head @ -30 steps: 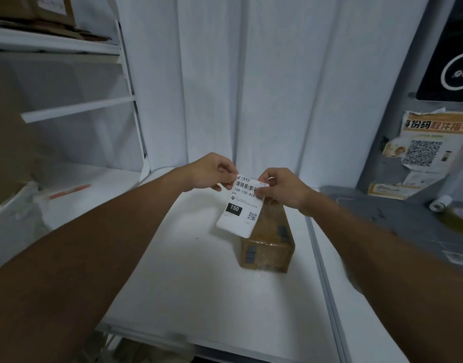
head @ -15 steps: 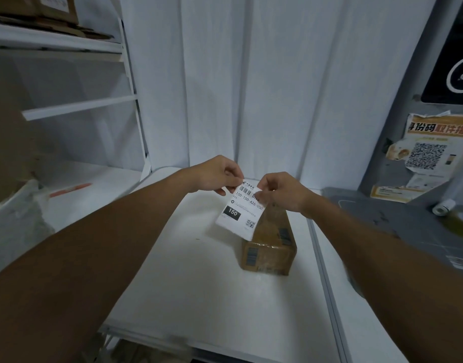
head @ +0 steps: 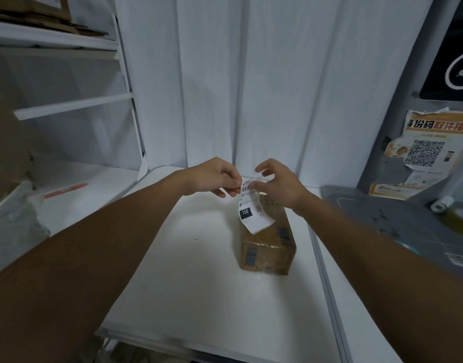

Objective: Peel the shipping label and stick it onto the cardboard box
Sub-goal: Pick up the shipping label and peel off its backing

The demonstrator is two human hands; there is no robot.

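A white shipping label [head: 252, 214] with a barcode and a black "150" patch hangs in the air above the far end of a small brown cardboard box [head: 268, 246]. The box lies on the white table [head: 188, 279]. My left hand [head: 213, 176] pinches the label's top left corner. My right hand [head: 278, 183] pinches the top right corner, where a thin white layer is lifted back from the label. The lower part of the label curls and covers part of the box top.
White shelves [head: 73, 106] stand at the left with flat cardboard on top. A white curtain hangs behind the table. At the right is a grey counter [head: 398, 221] with a small white roll [head: 441, 204], and a QR-code poster [head: 432, 150] on the wall.
My right hand has pulled up and back at the top right corner, separating a thin layer from the label. The label has curled and swung over the box.
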